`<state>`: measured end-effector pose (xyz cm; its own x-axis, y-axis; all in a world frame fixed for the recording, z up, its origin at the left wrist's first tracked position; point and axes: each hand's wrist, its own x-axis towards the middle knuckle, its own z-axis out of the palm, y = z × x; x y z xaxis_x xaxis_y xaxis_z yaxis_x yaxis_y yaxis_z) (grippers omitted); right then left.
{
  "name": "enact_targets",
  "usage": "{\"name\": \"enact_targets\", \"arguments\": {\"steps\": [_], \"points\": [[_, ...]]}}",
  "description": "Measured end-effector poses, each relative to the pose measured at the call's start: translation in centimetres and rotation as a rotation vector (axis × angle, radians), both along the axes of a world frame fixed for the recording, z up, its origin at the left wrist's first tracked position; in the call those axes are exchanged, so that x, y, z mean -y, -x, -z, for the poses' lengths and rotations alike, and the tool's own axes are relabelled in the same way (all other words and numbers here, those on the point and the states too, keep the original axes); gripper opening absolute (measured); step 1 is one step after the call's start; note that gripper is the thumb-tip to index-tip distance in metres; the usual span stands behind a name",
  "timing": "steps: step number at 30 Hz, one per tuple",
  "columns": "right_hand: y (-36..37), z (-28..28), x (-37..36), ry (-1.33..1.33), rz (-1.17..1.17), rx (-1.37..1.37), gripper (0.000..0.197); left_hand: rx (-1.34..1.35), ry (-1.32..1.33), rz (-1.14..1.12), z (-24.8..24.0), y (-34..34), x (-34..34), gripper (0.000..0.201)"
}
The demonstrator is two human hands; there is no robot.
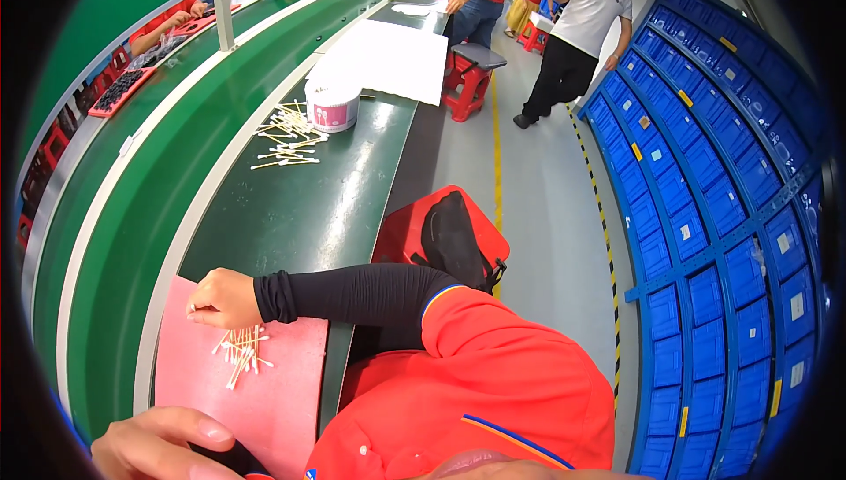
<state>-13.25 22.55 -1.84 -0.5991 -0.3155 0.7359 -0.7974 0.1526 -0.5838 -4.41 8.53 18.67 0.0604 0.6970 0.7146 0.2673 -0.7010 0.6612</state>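
On the pink mat [282, 409] lies a small loose pile of cotton swabs [242, 348]. My right hand [225, 298], beyond a black sleeve, is closed just past the pile. A small white tip, apparently a cotton swab's, shows at its fingers. My left hand [163, 445] is close to the camera at the lower left, partly cut off by the picture's edge. Its fingers are curled, and what they hold, if anything, is hidden. Farther along the bench, more cotton swabs [291, 132] lie scattered beside a round white and pink tub [333, 106].
White sheets [383, 57] cover part of the dark green bench [291, 216]. A green conveyor [150, 216] runs alongside. A black bag [454, 238] rests on a red stool [405, 225]. Blue bins [705, 295] line the aisle, where a person [582, 22] in a white shirt stands.
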Motion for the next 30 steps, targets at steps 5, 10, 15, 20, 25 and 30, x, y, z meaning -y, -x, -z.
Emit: {"name": "enact_targets", "arguments": {"steps": [5, 10, 15, 20, 25, 30], "points": [[0.0, 0.1, -0.3, -0.006, -0.004, 0.023, 0.016, 0.874, 0.949, -0.228, -5.4, -4.5, 2.0, 0.049], [-0.1, -0.2, -0.3, -0.040, 0.002, 0.031, 0.015, 0.648, 0.948, -0.426, -7.6, -7.6, 1.3, 0.043], [-0.4, -0.7, -0.4, -0.046, 0.003, 0.023, 0.014, 0.790, 0.949, -0.556, -7.4, -8.0, 1.9, 0.029], [-0.5, -0.7, -0.4, -0.116, -0.016, 0.053, 0.010, 1.231, 1.364, -0.508, -9.4, -5.7, 1.1, 0.022], [-0.5, -0.7, -0.6, -0.115, -0.005, 0.060, 0.011, 0.578, 0.899, -0.452, -7.6, -8.0, 2.2, 0.033], [-0.3, -0.5, -0.6, -0.129, -0.009, 0.083, 0.012, 0.502, 0.967, -0.519, -7.7, -8.4, 2.8, 0.037]]}}
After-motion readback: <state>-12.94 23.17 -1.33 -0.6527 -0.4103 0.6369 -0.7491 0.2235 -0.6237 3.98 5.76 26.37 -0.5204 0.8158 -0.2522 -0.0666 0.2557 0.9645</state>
